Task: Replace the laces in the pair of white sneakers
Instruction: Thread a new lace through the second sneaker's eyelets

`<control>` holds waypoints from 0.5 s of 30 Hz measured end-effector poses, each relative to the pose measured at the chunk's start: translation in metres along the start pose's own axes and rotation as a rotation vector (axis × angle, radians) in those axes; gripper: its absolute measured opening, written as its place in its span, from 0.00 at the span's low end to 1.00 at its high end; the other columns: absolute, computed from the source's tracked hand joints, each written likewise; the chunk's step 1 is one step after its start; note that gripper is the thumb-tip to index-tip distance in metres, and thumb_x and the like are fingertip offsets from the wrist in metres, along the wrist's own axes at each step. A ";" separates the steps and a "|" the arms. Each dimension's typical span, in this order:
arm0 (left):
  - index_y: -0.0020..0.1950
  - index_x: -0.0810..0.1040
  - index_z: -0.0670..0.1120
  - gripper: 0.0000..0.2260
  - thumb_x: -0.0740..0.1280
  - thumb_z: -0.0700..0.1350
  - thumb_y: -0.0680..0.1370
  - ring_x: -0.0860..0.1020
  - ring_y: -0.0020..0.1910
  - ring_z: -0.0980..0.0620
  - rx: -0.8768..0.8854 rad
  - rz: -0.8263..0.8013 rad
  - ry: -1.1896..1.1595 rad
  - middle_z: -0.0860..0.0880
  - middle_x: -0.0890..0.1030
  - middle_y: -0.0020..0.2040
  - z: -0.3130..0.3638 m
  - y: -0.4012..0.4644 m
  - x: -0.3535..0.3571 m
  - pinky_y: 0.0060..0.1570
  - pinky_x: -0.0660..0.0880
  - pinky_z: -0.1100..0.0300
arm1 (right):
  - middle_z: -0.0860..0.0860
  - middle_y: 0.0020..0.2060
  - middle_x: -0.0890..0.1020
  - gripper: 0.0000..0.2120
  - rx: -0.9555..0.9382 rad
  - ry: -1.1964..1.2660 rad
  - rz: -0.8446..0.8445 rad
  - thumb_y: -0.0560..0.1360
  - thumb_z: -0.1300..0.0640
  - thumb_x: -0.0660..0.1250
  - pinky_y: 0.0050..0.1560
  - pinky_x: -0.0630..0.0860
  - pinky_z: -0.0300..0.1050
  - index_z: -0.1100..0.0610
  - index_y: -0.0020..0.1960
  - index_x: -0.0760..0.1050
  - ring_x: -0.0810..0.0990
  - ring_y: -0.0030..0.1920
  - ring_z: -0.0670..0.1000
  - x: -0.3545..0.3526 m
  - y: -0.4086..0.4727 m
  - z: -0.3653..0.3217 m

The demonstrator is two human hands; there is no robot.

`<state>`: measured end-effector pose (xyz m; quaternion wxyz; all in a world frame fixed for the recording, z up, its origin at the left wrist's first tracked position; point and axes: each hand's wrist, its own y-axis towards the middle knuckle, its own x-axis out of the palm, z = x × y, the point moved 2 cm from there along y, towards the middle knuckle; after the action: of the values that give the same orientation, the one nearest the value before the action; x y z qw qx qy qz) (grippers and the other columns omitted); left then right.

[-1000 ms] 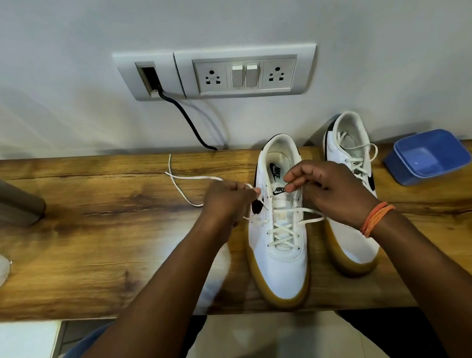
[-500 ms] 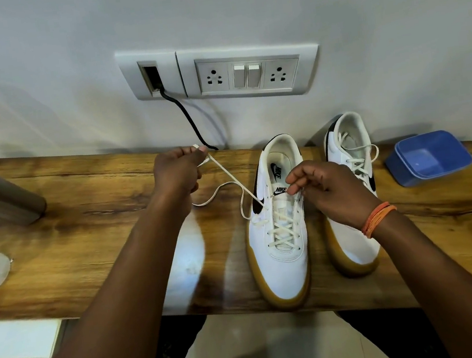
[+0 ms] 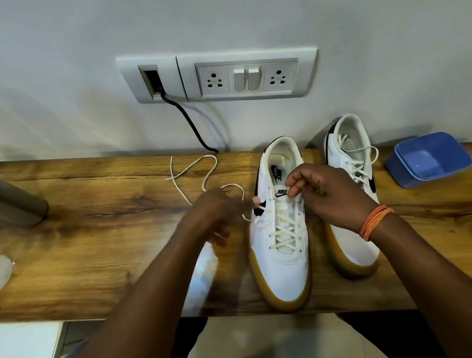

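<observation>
Two white low-top sneakers with gum-coloured soles stand side by side on the varnished wooden bench (image 3: 85, 228), toes toward the person. The nearer sneaker (image 3: 283, 250) lies between the two hands; the second sneaker (image 3: 349, 182) stands just beside it to the right, partly behind the right wrist, and appears fully laced.

The left hand (image 3: 218, 214) is closed in a pinch on the cream cotton lace (image 3: 209, 167) at the sneaker's left upper eyelets. It is blurred, so the exact grip point cannot be told. The free length of the lace runs away from this hand in loose loops across the bench toward the wall. The right hand (image 3: 320, 188) is clenched at the right upper eyelets beside the tongue; it appears to pinch the other lace end, though the fingers hide the strand.

Risks, as judgement:
- The loops on the bench cross one another. A quick pull through the eyelet could draw them into a knot.
- The lace tip lies well apart from the left hand. Uneven pulling could leave one end short for the final tie.
- The crossings over the tongue look regular; a twisted strand at the top rows would spoil that.
- A hard sideways tug could slide the nearer sneaker against its neighbour or toward the bench's front edge.
- The black cable (image 3: 188, 122) dropping from the wall plate ends near the loops; the lace could catch on it.
</observation>
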<state>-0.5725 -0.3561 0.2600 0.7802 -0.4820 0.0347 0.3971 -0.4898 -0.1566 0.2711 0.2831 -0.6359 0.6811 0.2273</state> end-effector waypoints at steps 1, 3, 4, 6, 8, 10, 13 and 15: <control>0.52 0.78 0.40 0.25 0.74 0.61 0.70 0.83 0.40 0.43 -0.009 -0.051 0.018 0.41 0.82 0.46 0.000 -0.002 0.008 0.33 0.82 0.51 | 0.49 0.42 0.84 0.19 0.000 0.000 0.000 0.70 0.74 0.60 0.44 0.73 0.29 0.56 0.52 0.79 0.80 0.44 0.42 0.000 0.000 0.000; 0.49 0.77 0.37 0.26 0.77 0.59 0.68 0.84 0.39 0.42 0.021 -0.087 0.044 0.40 0.83 0.44 0.001 -0.004 0.022 0.33 0.83 0.49 | 0.49 0.42 0.84 0.19 -0.001 -0.003 0.001 0.70 0.74 0.60 0.45 0.75 0.31 0.56 0.52 0.79 0.80 0.45 0.42 0.000 -0.001 0.000; 0.47 0.77 0.36 0.25 0.78 0.57 0.68 0.84 0.37 0.43 0.056 -0.074 0.057 0.39 0.83 0.41 0.002 -0.004 0.026 0.36 0.83 0.48 | 0.49 0.42 0.83 0.19 -0.003 -0.006 0.000 0.70 0.74 0.60 0.45 0.75 0.32 0.56 0.52 0.79 0.80 0.45 0.42 0.000 0.000 0.000; 0.43 0.78 0.36 0.20 0.78 0.52 0.69 0.80 0.33 0.44 0.143 -0.020 0.067 0.38 0.82 0.37 0.003 -0.003 0.031 0.41 0.83 0.45 | 0.48 0.43 0.83 0.19 -0.003 -0.010 -0.002 0.70 0.74 0.61 0.45 0.75 0.31 0.56 0.52 0.79 0.80 0.45 0.42 0.001 0.000 0.000; 0.41 0.77 0.37 0.14 0.78 0.46 0.71 0.76 0.31 0.45 0.183 0.013 0.008 0.39 0.78 0.33 0.004 -0.002 0.032 0.40 0.82 0.46 | 0.48 0.43 0.83 0.19 0.003 -0.013 -0.005 0.71 0.73 0.61 0.45 0.74 0.30 0.55 0.53 0.79 0.80 0.45 0.42 0.002 0.000 0.000; 0.43 0.77 0.37 0.11 0.76 0.43 0.73 0.76 0.31 0.46 0.160 0.013 -0.055 0.42 0.77 0.33 0.005 -0.003 0.032 0.35 0.80 0.52 | 0.47 0.43 0.83 0.18 0.010 -0.013 -0.008 0.71 0.72 0.61 0.45 0.73 0.30 0.54 0.53 0.78 0.80 0.45 0.42 0.002 0.000 0.000; 0.50 0.79 0.36 0.12 0.74 0.44 0.75 0.77 0.33 0.49 0.109 -0.020 -0.142 0.42 0.78 0.38 0.009 -0.007 0.027 0.29 0.77 0.61 | 0.47 0.43 0.83 0.18 0.022 -0.006 -0.013 0.71 0.72 0.62 0.45 0.73 0.32 0.53 0.53 0.78 0.80 0.45 0.43 0.003 0.000 0.001; 0.50 0.79 0.37 0.11 0.74 0.44 0.75 0.76 0.33 0.51 0.096 -0.060 -0.245 0.41 0.80 0.42 0.010 -0.010 0.020 0.30 0.75 0.63 | 0.47 0.43 0.83 0.18 0.032 0.005 -0.014 0.71 0.72 0.62 0.45 0.73 0.31 0.54 0.53 0.79 0.80 0.45 0.43 0.004 0.001 -0.001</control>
<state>-0.5559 -0.3385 0.2636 0.8122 -0.3931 -0.0563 0.4274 -0.4907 -0.1601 0.2689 0.2932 -0.6367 0.6806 0.2130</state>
